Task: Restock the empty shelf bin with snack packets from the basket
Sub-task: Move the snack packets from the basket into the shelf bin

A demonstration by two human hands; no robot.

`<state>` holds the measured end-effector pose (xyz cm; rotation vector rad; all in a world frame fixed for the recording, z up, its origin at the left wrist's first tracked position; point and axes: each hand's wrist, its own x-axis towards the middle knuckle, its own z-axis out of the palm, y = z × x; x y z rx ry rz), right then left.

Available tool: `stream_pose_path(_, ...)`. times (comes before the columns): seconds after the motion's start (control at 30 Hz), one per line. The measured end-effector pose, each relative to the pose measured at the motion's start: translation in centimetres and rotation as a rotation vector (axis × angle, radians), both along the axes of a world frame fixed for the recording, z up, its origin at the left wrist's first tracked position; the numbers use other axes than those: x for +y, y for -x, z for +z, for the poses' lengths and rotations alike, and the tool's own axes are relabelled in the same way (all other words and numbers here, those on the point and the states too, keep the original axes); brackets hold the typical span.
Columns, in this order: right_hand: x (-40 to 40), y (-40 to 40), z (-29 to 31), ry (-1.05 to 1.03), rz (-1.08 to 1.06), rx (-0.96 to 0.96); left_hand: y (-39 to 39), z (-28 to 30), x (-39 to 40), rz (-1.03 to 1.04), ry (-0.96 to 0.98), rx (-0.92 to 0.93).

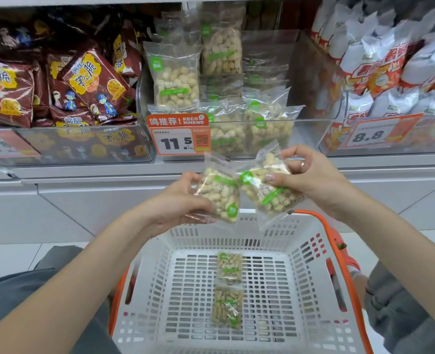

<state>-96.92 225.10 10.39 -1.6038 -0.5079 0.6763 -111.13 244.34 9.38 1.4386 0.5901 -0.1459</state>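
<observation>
My left hand [183,200] grips a clear peanut packet [220,192] with green labels. My right hand [311,177] pinches a second, tilted peanut packet [265,185] right beside it; the two packets touch. Both are held above the white basket [300,241], below the shelf edge. Two more peanut packets lie on the basket floor, a far one [229,267] and a near one [227,307]. The clear shelf bin [311,134] in the middle holds several peanut packets [177,77], some upright at the back, some lying at the front.
A bin of brown snack bags [88,80] stands to the left and a bin of white and orange bags [390,62] to the right. An orange price tag [179,135] reading 11.5 hangs on the middle bin. The basket has orange handles [323,226].
</observation>
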Motion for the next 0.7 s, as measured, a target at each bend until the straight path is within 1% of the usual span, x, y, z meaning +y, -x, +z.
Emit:
stream_pose_path(0.07, -0.1, 0.1, 0.6, 0.053, 0.154, -0.108, 0.5, 0.0, 0.3, -0.092, -0.076, -0.005)
stream_pose_path(0.17, 0.1, 0.8, 1.1, 0.138, 0.349, -0.267, 0.7, -0.1, 0.5, -0.093, -0.143, -0.015)
stream_pose_path(0.3, 0.6, 1.7, 1.1, 0.212, 0.413, -0.391, 0.6, 0.2, 0.7, -0.1, -0.15, -0.03)
stream_pose_path(0.4, 0.7, 2.4, 1.6, 0.259, 0.466, -0.551, 0.6, 0.2, 0.5, -0.165, -0.169, -0.046)
stream_pose_path(0.43, 0.7, 2.6, 1.7, 0.263, 0.496, -0.551, 0.6, 0.2, 0.3, -0.188, -0.171, -0.056)
stream_pose_path(0.5, 0.8, 2.6, 1.6, 0.243, 0.538, -0.423, 0.6, -0.1, -0.2, -0.193, -0.16, -0.094)
stream_pose_path(0.57, 0.9, 2.6, 1.1, 0.199, 0.547, -0.303, 0.5, -0.3, -0.8, -0.099, -0.121, -0.138)
stream_pose_path(0.63, 1.3, 2.8, 0.6, 0.15, 0.546, -0.272, 0.5, -0.1, -1.1, 0.034, -0.003, -0.138)
stream_pose_path(0.7, 1.8, 3.0, 0.2, 0.054, 0.464, -0.223, 0.7, 0.0, -0.9, 0.095, 0.231, -0.109)
